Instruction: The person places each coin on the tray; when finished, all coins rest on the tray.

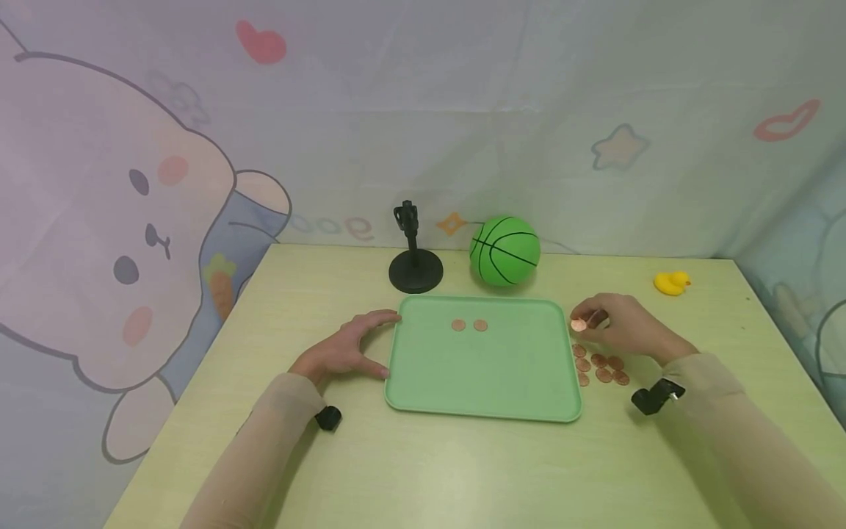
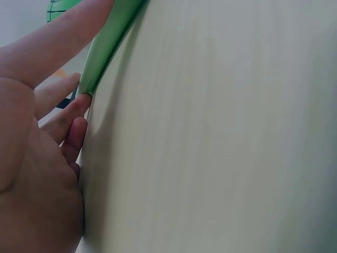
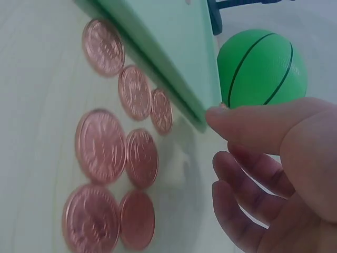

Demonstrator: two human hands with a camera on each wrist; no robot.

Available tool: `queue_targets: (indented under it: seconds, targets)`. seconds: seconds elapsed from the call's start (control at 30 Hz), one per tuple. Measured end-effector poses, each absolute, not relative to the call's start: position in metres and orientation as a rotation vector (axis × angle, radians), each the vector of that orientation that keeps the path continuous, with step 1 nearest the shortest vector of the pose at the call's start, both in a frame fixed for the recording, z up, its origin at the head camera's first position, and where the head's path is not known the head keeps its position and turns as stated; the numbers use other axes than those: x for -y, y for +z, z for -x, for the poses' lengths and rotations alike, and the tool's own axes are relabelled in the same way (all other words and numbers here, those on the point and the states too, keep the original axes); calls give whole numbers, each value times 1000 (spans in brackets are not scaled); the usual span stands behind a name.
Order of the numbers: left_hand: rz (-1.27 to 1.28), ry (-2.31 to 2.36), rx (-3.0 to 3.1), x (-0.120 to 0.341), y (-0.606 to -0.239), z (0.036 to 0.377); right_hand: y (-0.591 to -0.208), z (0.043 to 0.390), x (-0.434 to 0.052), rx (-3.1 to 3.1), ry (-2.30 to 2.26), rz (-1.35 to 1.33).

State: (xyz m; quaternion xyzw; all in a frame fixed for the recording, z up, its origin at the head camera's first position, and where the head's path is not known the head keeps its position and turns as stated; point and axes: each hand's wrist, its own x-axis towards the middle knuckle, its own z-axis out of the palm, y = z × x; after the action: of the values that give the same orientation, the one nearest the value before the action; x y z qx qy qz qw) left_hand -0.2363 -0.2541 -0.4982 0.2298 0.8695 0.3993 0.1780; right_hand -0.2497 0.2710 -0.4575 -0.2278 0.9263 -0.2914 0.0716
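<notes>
I see right hand (image 1: 624, 323) with fingers pinching copper coin (image 1: 579, 325) at green tray's (image 1: 482, 375) right rim. Seven loose coins (image 1: 604, 375) on table (image 1: 423, 477) just below that hand in head view. Two flat coins (image 1: 480, 325) inside tray. Left hand (image 1: 340, 351), fingers spread, touches tray's left rim. Green ball (image 1: 505, 251) behind.

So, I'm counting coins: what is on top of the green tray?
Two coins lie on the tray, toward its far edge. The right hand pinches another coin at its right edge. The two coins' undersides are covered.
</notes>
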Motion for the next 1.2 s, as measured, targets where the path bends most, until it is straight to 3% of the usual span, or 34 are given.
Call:
queue_targets:
  seconds: [0.9,1.2]
  targets:
    - [-652,1138,-2461,255,-498,236,-456,266,-196,-2696,-995,892]
    - [-673,1130,-2468,255,-498,236,-465,274,-177,-2659,-997,852]
